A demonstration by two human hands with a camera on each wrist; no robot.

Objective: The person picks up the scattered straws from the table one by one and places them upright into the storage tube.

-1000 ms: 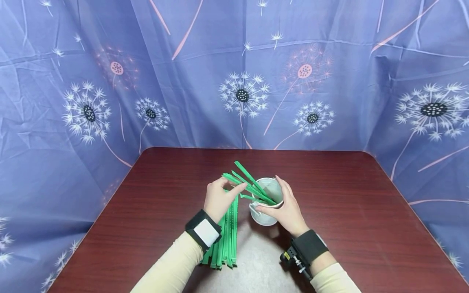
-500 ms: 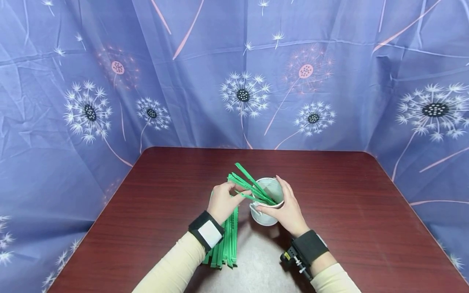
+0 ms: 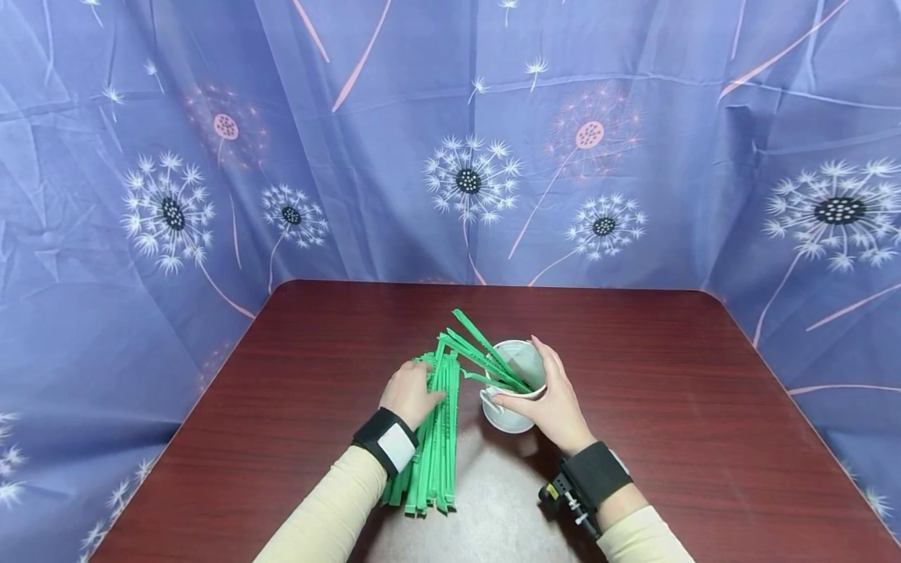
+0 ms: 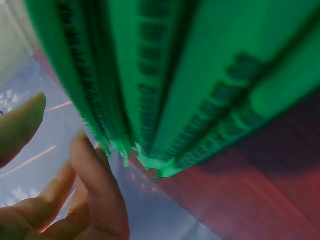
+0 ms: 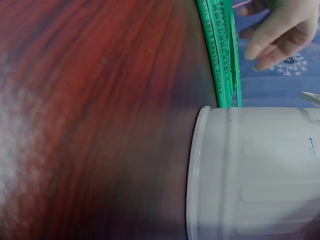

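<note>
My left hand (image 3: 411, 395) is low over a pile of long, thin green printed packets (image 3: 439, 446), holding none. In the left wrist view its thumb (image 4: 22, 127) stands apart from the loosely bent fingers (image 4: 102, 185), next to the packet ends. To the right, my right hand (image 3: 559, 407) grips a small white bucket (image 3: 508, 420), thumb at the near rim and fingers round the far right side. Several green packets (image 3: 486, 358) lean in the bucket, sticking out to the upper left. The right wrist view shows the bucket's ribbed wall (image 5: 260, 172); the gripping fingers are out of sight there.
A dark red wood-grain table (image 3: 655, 375) lies under everything, with a pale glare near its front. Behind and beside it hangs a blue curtain (image 3: 366, 188) with dandelion prints. The packet pile lies just left of the bucket.
My left hand has let go of the packets leaning in the bucket and moved down and left to the pile. My right hand stays on the bucket, which stands where it was.
</note>
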